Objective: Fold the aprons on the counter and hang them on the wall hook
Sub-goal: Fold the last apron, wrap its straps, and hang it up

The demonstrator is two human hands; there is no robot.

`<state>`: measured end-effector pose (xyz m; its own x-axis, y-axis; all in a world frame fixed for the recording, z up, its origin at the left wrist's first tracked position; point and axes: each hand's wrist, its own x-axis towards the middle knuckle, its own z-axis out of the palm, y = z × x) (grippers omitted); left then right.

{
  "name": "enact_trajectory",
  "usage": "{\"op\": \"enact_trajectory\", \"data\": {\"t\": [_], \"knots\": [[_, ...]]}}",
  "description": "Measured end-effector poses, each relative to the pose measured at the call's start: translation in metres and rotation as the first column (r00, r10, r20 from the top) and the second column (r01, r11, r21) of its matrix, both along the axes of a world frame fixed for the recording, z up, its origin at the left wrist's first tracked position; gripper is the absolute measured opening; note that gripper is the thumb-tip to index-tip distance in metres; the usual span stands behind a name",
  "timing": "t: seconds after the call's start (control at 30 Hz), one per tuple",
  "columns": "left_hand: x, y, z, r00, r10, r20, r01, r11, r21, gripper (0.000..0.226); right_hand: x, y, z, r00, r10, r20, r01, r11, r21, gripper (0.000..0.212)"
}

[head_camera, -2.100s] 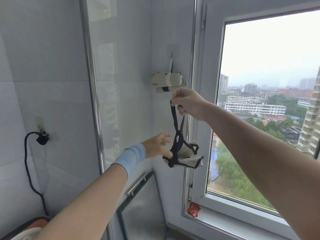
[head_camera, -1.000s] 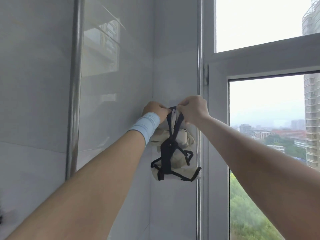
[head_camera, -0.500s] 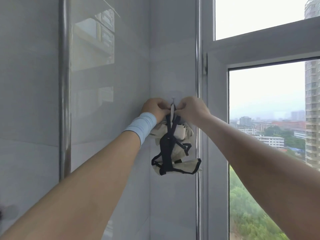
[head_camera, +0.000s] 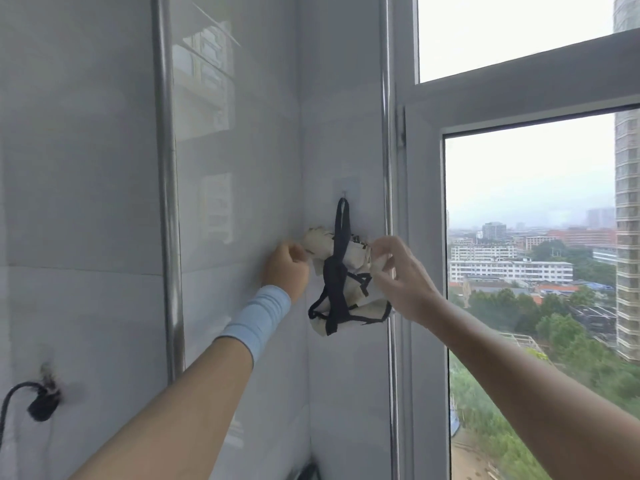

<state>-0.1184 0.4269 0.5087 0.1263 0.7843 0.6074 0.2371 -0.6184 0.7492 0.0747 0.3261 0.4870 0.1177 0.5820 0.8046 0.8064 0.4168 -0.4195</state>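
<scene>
Below the wall hook [head_camera: 343,192], the aprons [head_camera: 349,252] hang as a folded bundle from a black strap [head_camera: 341,226] looped over it. Down and right of the hook, the right hand [head_camera: 398,275] pinches a fold of the cloth. Down and left of the hook, the left hand [head_camera: 287,268] is curled at the bundle's edge; whether it holds cloth I cannot tell

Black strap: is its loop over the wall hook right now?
Yes, the black strap's loop hangs from the wall hook, and the folded apron dangles below it against the tiles.
</scene>
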Motion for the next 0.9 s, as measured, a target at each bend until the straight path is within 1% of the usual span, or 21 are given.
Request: {"op": "enact_trajectory", "data": {"t": [0.03, 0.07, 0.1, 0.13, 0.17, 0.23, 0.27, 0.33, 0.4, 0.43, 0.5, 0.6, 0.67, 0.7, 0.73, 0.8, 0.83, 0.87, 0.9], "knots": [[-0.001, -0.002, -0.010, 0.990, -0.098, -0.102, 0.086, 0.989, -0.119, 0.029, 0.002, -0.004, -0.012, 0.999, 0.042, 0.025, -0.042, 0.999, -0.009, 0.039], [-0.003, -0.007, -0.017, 0.946, -0.205, -0.252, 0.158, 0.968, -0.196, 0.038, 0.005, -0.008, -0.023, 0.995, 0.066, 0.071, -0.063, 0.997, -0.047, 0.049], [-0.005, -0.012, -0.022, 0.870, -0.282, -0.405, 0.203, 0.953, -0.226, 0.052, 0.006, -0.012, -0.030, 0.988, 0.073, 0.138, -0.058, 0.992, -0.113, 0.060], [-0.007, -0.019, -0.026, 0.793, -0.325, -0.516, 0.234, 0.944, -0.234, 0.065, 0.006, -0.015, -0.037, 0.978, 0.079, 0.192, -0.043, 0.982, -0.184, 0.071], [-0.007, -0.022, -0.027, 0.743, -0.346, -0.573, 0.266, 0.938, -0.222, 0.076, 0.004, -0.014, -0.041, 0.975, 0.081, 0.206, -0.031, 0.971, -0.236, 0.080], [-0.004, -0.023, -0.029, 0.714, -0.372, -0.593, 0.319, 0.927, -0.198, 0.093, -0.001, -0.010, -0.043, 0.988, 0.072, 0.135, -0.033, 0.961, -0.273, 0.086], [-0.001, -0.024, -0.029, 0.715, -0.370, -0.593, 0.331, 0.926, -0.179, 0.095, -0.005, -0.006, -0.040, 0.993, 0.064, 0.099, -0.033, 0.959, -0.283, 0.086], [0.006, -0.021, -0.031, 0.743, -0.326, -0.584, 0.305, 0.942, -0.138, 0.084, -0.010, 0.002, -0.034, 0.994, 0.046, 0.094, -0.011, 0.939, -0.344, 0.085], [0.010, -0.018, -0.031, 0.770, -0.268, -0.578, 0.244, 0.962, -0.122, 0.058, -0.015, 0.007, -0.028, 0.993, 0.056, 0.102, -0.008, 0.907, -0.420, 0.085], [0.010, -0.019, -0.029, 0.769, -0.234, -0.595, 0.212, 0.971, -0.109, 0.048, -0.018, 0.008, -0.025, 0.995, 0.060, 0.082, -0.016, 0.889, -0.458, 0.081], [0.010, -0.021, -0.022, 0.728, -0.176, -0.663, 0.175, 0.982, -0.069, 0.045, -0.023, 0.009, -0.022, 0.997, 0.042, 0.057, -0.007, 0.863, -0.506, 0.067], [0.014, -0.026, -0.014, 0.626, -0.011, -0.779, 0.082, 0.995, 0.051, 0.049, -0.030, 0.012, -0.020, 0.999, 0.023, 0.047, 0.007, 0.837, -0.547, 0.052], [0.014, -0.025, -0.013, 0.596, 0.026, -0.803, 0.050, 0.996, 0.069, 0.051, -0.028, 0.014, -0.021, 0.998, 0.041, 0.040, -0.012, 0.827, -0.563, 0.043], [0.011, -0.024, -0.015, 0.604, 0.015, -0.797, 0.052, 0.997, 0.058, 0.055, -0.026, 0.014, -0.023, 0.998, 0.053, 0.033, -0.025, 0.823, -0.567, 0.039], [0.009, -0.022, -0.018, 0.630, -0.007, -0.776, 0.074, 0.996, 0.052, 0.063, -0.024, 0.014, -0.023, 0.998, 0.053, 0.021, -0.032, 0.823, -0.567, 0.035], [0.005, -0.020, -0.024, 0.729, -0.129, -0.672, 0.179, 0.984, 0.005, 0.094, -0.020, 0.012, -0.022, 0.998, 0.039, -0.039, -0.055, 0.826, -0.561, 0.029], [0.003, -0.019, -0.027, 0.770, -0.208, -0.603, 0.232, 0.972, -0.038, 0.104, -0.018, 0.012, -0.021, 0.999, 0.018, -0.042, -0.038, 0.830, -0.556, 0.025], [0.001, -0.017, -0.032, 0.788, -0.275, -0.550, 0.280, 0.957, -0.078, 0.107, -0.018, 0.010, -0.020, 1.000, -0.014, -0.014, 0.003, 0.827, -0.562, 0.024], [0.000, -0.016, -0.036, 0.787, -0.320, -0.528, 0.306, 0.945, -0.117, 0.105, -0.017, 0.011, -0.021, 0.999, -0.039, 0.004, 0.034, 0.817, -0.576, 0.023]]}}
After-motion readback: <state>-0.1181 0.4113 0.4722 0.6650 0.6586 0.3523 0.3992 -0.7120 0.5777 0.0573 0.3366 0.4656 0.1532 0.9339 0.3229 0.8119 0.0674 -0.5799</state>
